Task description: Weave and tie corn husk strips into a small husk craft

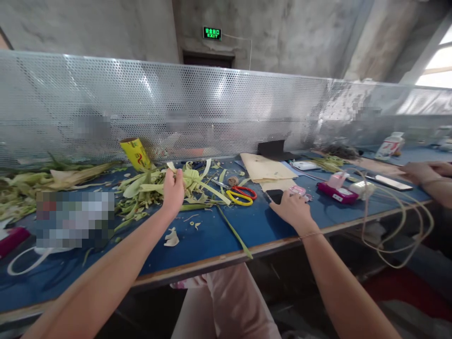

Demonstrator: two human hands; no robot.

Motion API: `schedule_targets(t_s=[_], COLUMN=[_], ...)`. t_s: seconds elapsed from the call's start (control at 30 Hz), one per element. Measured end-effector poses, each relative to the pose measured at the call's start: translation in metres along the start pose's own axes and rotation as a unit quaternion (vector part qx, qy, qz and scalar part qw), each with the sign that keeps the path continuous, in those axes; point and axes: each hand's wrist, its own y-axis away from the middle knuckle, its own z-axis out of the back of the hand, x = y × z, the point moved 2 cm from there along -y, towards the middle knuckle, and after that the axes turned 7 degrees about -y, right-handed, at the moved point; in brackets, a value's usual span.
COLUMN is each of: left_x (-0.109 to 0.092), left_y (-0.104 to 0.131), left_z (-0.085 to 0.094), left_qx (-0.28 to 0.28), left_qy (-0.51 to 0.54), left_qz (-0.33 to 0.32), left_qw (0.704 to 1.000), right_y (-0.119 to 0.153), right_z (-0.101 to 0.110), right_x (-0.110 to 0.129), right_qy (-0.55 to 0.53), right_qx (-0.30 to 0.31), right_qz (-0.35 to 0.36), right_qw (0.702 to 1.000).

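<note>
My left hand (173,193) is closed in a pinch over a heap of pale green corn husk strips (144,186). A strip end sticks up above its fingertips, and others fan out to the right. My right hand (292,208) lies over a dark phone (274,195), thumb at its near left edge and fingers bent across it. A pink charm (297,190) shows just beyond the fingers. Between my hands lie scissors (242,195) with one red and one yellow handle, beside a small ball of twine (233,181). A long green stalk (235,231) reaches the table's front edge.
A yellow tube (136,154) stands behind the husks. Brown paper (266,167) lies at the back, and a magenta box (337,193) sits right of my hand. Coiled pale cord (399,245) hangs over the edge. Another person's hands (429,176) rest at far right. A perforated metal screen (226,113) runs behind.
</note>
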Motion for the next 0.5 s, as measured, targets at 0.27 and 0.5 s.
schedule_targets(t_s=[0.27,0.5], left_x=[0.003,0.008], left_y=[-0.001,0.0], left_z=[-0.001,-0.003], left_qx=[0.002,0.004], left_qy=[0.008,0.013], left_qz=[0.006,0.004], left_qw=[1.0,1.0], right_y=[0.0,0.001], right_z=[0.003,0.031], right_x=[0.004,0.048], right_qy=[0.011,0.007], right_qx=[0.038,0.04], right_qz=[0.024,0.192], right_qw=[0.999,0.98])
